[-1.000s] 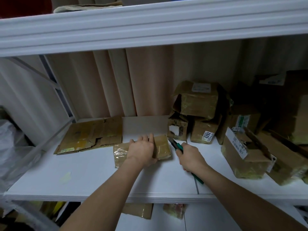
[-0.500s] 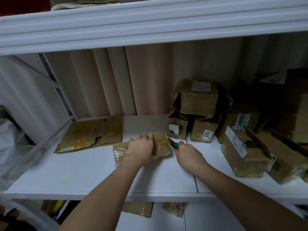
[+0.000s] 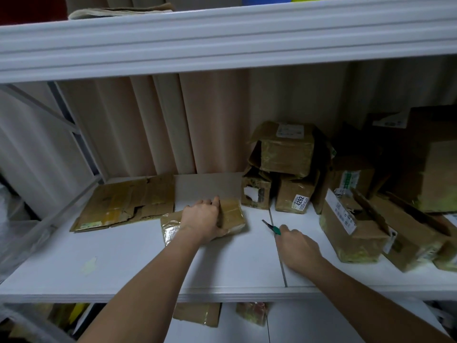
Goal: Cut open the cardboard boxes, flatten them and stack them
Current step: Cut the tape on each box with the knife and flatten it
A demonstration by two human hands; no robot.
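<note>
A small flat taped cardboard box [image 3: 232, 215] lies on the white shelf [image 3: 123, 263]. My left hand [image 3: 202, 220] rests on top of it, fingers spread toward the back and thumb at its near side. To the right, my right hand [image 3: 296, 246] grips a green-handled cutter [image 3: 272, 227] whose blade points toward the box but stands apart from it. A pile of flattened cardboard [image 3: 126, 201] lies at the back left of the shelf.
Several uncut boxes crowd the right of the shelf: a stacked group [image 3: 284, 169] at the back, an open box with a label [image 3: 351, 226] nearer. An upper shelf edge [image 3: 222, 38] overhangs. More packages [image 3: 197, 314] sit on the shelf below.
My right hand with the cutter has drawn back to the right, away from the small box's end. My left hand stays on the box.
</note>
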